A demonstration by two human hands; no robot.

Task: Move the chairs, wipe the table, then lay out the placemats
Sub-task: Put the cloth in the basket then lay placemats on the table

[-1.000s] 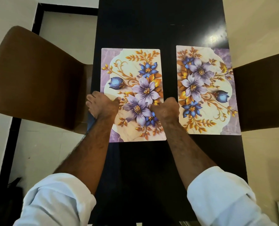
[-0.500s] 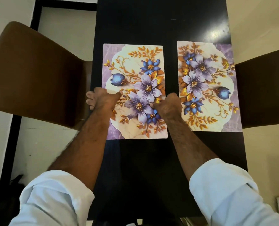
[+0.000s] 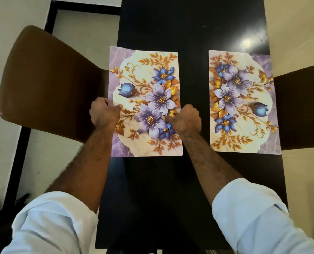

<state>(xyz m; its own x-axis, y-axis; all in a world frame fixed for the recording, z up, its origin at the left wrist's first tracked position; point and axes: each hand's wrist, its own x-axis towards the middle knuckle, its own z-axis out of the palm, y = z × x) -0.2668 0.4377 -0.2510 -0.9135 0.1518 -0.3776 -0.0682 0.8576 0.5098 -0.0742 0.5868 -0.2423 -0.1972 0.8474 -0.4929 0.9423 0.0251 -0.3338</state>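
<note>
Two floral placemats lie on the narrow black table (image 3: 192, 28). The left placemat (image 3: 145, 88) sits at the table's left edge, and both hands grip it. My left hand (image 3: 104, 112) pinches its left edge, thumb on top. My right hand (image 3: 185, 120) pinches its right edge, thumb on the flowers. The right placemat (image 3: 242, 101) lies flat at the table's right edge, untouched. A bare black strip separates the two mats.
A brown chair (image 3: 48, 83) stands at the table's left side, its back close to my left hand. A dark brown chair (image 3: 302, 107) stands at the right side. Pale floor with a black border stripe (image 3: 22, 143) runs along the left.
The left placemat has slid left, away from the right one, widening the gap between them. Both hands kept their grip on its edges.
</note>
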